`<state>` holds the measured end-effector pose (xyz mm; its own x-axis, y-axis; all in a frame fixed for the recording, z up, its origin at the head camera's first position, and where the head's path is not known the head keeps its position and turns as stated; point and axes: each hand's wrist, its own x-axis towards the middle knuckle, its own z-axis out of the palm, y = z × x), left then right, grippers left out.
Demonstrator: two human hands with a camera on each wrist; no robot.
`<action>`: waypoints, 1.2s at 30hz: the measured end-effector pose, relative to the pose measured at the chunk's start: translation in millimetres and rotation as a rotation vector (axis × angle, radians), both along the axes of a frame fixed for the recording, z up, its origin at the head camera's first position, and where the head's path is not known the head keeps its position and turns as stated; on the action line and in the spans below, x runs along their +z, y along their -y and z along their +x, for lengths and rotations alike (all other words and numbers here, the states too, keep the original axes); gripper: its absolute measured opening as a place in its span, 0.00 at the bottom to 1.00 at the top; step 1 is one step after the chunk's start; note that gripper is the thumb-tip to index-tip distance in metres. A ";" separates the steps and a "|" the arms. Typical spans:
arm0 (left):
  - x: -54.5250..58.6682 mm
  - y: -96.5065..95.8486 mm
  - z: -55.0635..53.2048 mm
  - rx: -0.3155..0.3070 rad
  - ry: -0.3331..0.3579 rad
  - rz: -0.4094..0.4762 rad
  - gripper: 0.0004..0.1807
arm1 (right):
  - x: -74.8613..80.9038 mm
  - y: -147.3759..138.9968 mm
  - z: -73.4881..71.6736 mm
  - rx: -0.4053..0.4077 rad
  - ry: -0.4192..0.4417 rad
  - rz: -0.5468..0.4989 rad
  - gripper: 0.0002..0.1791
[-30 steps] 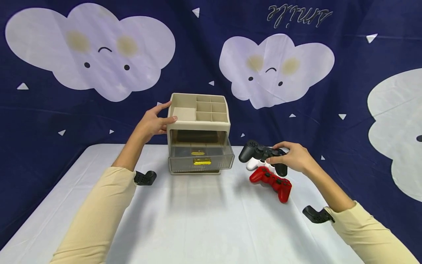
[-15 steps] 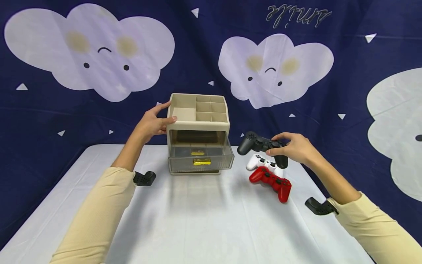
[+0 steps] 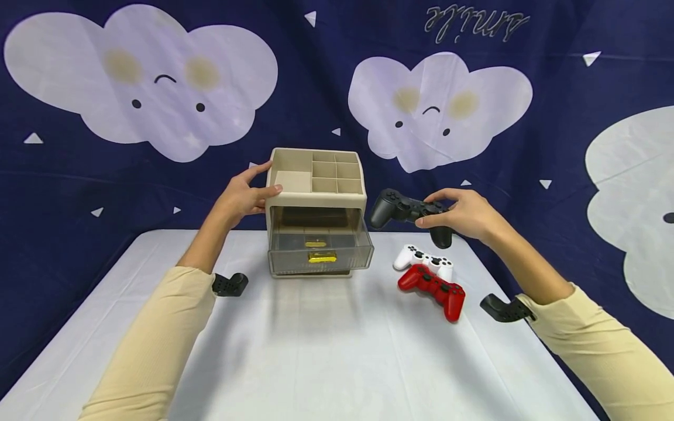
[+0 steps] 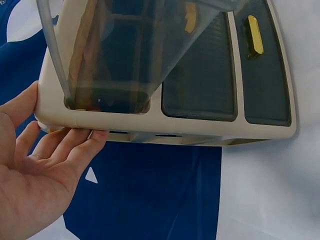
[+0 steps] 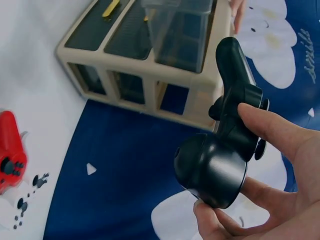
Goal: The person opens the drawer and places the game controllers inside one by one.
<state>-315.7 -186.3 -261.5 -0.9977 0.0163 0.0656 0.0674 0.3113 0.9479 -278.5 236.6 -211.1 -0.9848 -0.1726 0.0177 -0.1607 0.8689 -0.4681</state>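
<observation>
A cream desktop drawer organizer (image 3: 316, 201) stands at the back of the table, its clear top drawer (image 3: 322, 257) pulled out. My left hand (image 3: 238, 197) holds the organizer's upper left corner, thumb at the top front edge and other fingers along the side (image 4: 80, 142). My right hand (image 3: 466, 215) pinches a black game controller (image 3: 402, 208) by its right half, raised to the right of the organizer. In the right wrist view, thumb and fingers grip that controller (image 5: 212, 170) from both sides. Below it a white game controller (image 3: 421, 261) and a red game controller (image 3: 433, 290) lie on the table.
The organizer's top tray has several small compartments (image 3: 337, 172). Lower drawers (image 4: 197, 75) are shut behind dark fronts. A dark blue curtain with clouds (image 3: 442, 111) hangs behind the white table (image 3: 316, 362). Each wrist wears a black camera (image 3: 505, 309).
My right hand has raised the black controller up and slightly left, away from the white and red ones, uncovering the white one. The left hand has stayed on the organizer.
</observation>
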 end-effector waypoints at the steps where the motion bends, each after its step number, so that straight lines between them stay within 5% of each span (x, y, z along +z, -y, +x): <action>1: -0.3 0.3 0.0 0.001 0.001 -0.001 0.43 | 0.8 3.4 -0.4 0.005 -0.002 -0.009 0.41; 16: -0.3 2.2 -0.1 0.006 -0.013 -0.011 0.43 | 13.7 67.0 1.5 0.130 -0.049 -0.078 0.34; 36: -1.3 3.2 0.4 -0.002 -0.007 -0.031 0.44 | -5.4 131.9 -1.5 0.222 -0.145 -0.082 0.32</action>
